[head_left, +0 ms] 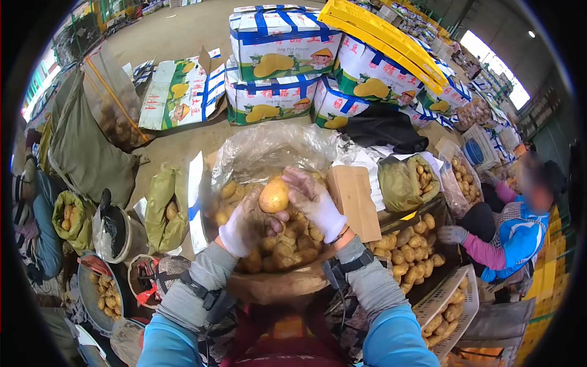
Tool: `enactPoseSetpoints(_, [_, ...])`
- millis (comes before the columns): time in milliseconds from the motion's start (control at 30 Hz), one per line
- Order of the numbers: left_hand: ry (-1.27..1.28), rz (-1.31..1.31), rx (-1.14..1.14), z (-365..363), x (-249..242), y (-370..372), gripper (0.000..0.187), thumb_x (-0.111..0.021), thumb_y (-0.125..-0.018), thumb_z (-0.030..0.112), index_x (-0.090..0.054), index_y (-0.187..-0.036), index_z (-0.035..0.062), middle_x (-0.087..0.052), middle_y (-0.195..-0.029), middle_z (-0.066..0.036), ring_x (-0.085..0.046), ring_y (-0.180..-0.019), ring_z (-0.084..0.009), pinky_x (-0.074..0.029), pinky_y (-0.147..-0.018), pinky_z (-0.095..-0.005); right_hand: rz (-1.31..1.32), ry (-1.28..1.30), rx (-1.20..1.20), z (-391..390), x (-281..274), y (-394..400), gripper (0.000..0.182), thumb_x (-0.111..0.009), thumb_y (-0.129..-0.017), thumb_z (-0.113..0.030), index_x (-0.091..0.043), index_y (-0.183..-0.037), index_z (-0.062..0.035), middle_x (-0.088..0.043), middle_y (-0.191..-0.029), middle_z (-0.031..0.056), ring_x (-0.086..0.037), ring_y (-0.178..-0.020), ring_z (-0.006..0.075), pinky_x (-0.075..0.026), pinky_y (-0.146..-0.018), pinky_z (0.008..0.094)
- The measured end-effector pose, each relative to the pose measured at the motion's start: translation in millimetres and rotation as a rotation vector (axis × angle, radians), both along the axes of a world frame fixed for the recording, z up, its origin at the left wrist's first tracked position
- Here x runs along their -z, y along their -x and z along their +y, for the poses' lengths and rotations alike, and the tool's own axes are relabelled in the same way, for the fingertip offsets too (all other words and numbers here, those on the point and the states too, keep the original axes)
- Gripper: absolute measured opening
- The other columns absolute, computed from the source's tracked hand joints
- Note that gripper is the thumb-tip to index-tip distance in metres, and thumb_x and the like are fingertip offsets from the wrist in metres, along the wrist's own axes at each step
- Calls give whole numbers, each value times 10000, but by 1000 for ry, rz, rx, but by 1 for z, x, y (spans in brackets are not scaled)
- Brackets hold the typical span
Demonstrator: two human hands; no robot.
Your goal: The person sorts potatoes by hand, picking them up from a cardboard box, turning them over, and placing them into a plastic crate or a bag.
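A large yellow potato [274, 196] is held up between my two gloved hands, over an open plastic-lined box of potatoes [293, 244]. My left hand [243, 221] grips it from the left and below, fingers curled. From the upper right, my right hand [315, 205] closes its fingers against the same potato. Both gloves are white with dirt-stained fingers. The clear plastic liner [269, 147] stands up behind the potatoes, and a brown cardboard flap [353, 203] rises to the right.
Right of the box are a bin of potatoes [416, 251] and a white crate [471, 306]. A co-worker [520, 232] sits there, one gloved hand at the bin. Printed potato cartons [275, 52] are stacked ahead. Green sacks [162, 214] and a round tub [85, 293] stand left.
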State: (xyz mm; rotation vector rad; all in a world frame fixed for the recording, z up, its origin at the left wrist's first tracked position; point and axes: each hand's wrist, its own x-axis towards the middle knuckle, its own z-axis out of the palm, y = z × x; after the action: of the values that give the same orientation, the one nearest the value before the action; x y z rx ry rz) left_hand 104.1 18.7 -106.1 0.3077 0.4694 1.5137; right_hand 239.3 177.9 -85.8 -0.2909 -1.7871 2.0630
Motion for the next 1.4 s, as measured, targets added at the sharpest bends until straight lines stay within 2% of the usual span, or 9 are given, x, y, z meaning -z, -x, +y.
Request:
enactPoseSetpoints(233, [114, 66, -154, 2, -3, -8, 437, -500, -996, 370, -471, -1341, 104, -602, -1189, -89, -621, -943, -194, -516, -763, -316, 8, -599, 0, -16, -17, -10, 728, -812, -778, -150, -443, -1399, -67, -474, -1405, 114, -462, -1293, 202, -373, -1089, 321])
enactPoseSetpoints(400, [114, 278, -291, -5, -35, -16, 444, -523, -982, 219, -427, -1392, 76, -571, -1259, -97, -643, -961, -207, -550, -776, -316, -230, -208, 307, -4, -17, -16, 614, -716, -808, -6, -474, -1368, -76, -496, -1358, 100, -518, -1168, 160, -434, -1017, 300])
enactPoseSetpoints(600, [135, 364, -303, 1, -18, -6, 450, -508, -972, 117, -408, -1405, 48, -564, -1271, -119, -634, -1014, -212, -558, -831, -340, -45, -909, 267, -14, -20, -17, 750, -716, -801, -129, -379, -1471, -147, -336, -1495, 224, -308, -1413, 343, -306, -1133, 409])
enactPoseSetpoints(667, [-235, 1345, -435, -16, 27, 26, 579, -587, -872, -21, -382, -1412, 19, -524, -1335, -197, -561, -1166, -342, -487, -947, -407, -97, -977, 126, -33, -12, -17, 816, -738, -795, -259, -337, -1503, -196, -246, -1535, 260, -276, -1413, 423, -275, -1151, 437])
enactPoseSetpoints(833, [-50, 471, -65, 2, -25, -16, 619, -487, -994, 405, -318, -1480, 62, -445, -1434, -147, -568, -1186, -267, -570, -821, -286, -94, -762, 590, -17, -28, -38, 647, -787, -731, -155, -513, -1316, -194, -396, -1358, 204, -440, -1256, 424, -386, -1062, 453])
enactPoseSetpoints(1033, [-23, 511, 48, 11, 48, 37, 604, -463, -992, 468, -337, -1495, 158, -394, -1492, -109, -446, -1329, -270, -457, -973, -336, 399, -1263, 1328, -21, -205, -288, 652, -776, -733, -66, -486, -1317, -90, -387, -1374, 160, -462, -1253, 292, -457, -1000, 412])
enactPoseSetpoints(1267, [296, 744, 69, -5, 38, 3, 522, -427, -1003, 398, -403, -1429, 98, -431, -1453, -123, -425, -1329, -278, -371, -1050, -383, -149, -1886, 2292, -73, -385, -636, 836, -788, -820, -180, -272, -1459, -22, -355, -1460, 151, -444, -1298, 250, -403, -1073, 338])
enactPoseSetpoints(1333, [331, 774, 83, -10, 38, -3, 502, -417, -1006, 378, -422, -1411, 81, -442, -1442, -127, -419, -1328, -281, -346, -1072, -396, -620, -1312, 2600, -42, -377, -785, 1103, -789, -797, -433, -84, -1519, 12, -269, -1518, 234, -391, -1355, 305, -347, -1109, 367])
enactPoseSetpoints(1400, [350, 791, 87, -11, 39, -7, 484, -407, -1010, 358, -441, -1392, 64, -453, -1432, -131, -413, -1328, -283, -322, -1095, -410, -486, -584, 2451, -45, -344, -862, 926, -783, -809, -416, -223, -1439, -33, -635, -1061, 176, -671, -838, 243, -562, -702, 331])
